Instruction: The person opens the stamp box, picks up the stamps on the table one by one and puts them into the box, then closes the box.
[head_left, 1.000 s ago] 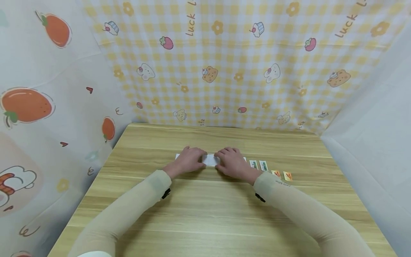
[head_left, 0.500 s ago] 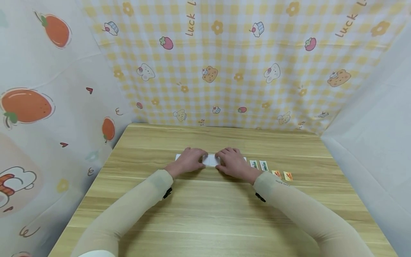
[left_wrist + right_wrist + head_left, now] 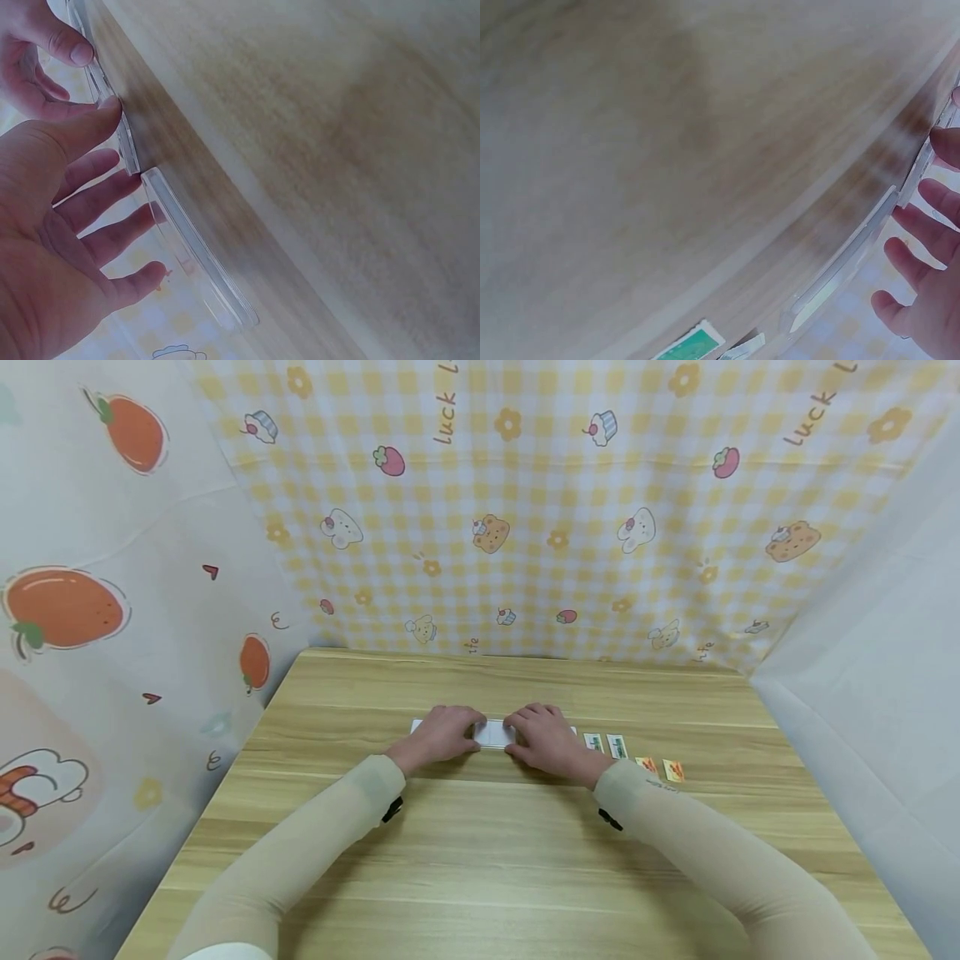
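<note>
Three thin, flat, clear plastic cases lie in a row on the wooden table. My left hand (image 3: pixel 447 732) pinches the left end of the middle case (image 3: pixel 495 734) between thumb and fingers. At the opposite end, my right hand (image 3: pixel 547 739) grips the same case. Its white middle shows between the hands. The left case (image 3: pixel 202 247) sticks out beyond my left fingers in the left wrist view. Past my right fingers lies the right case (image 3: pixel 844 262), with something pale green under its clear edge. From the head, both outer cases are mostly hidden by my hands.
Right of the cases lie two green-and-white stamps (image 3: pixel 617 747). Closer to my right sleeve are two orange stamps (image 3: pixel 674 770). A yellow checked cloth (image 3: pixel 525 568) hangs along the back edge of the table (image 3: pixel 480 860), with pale cloth at both sides.
</note>
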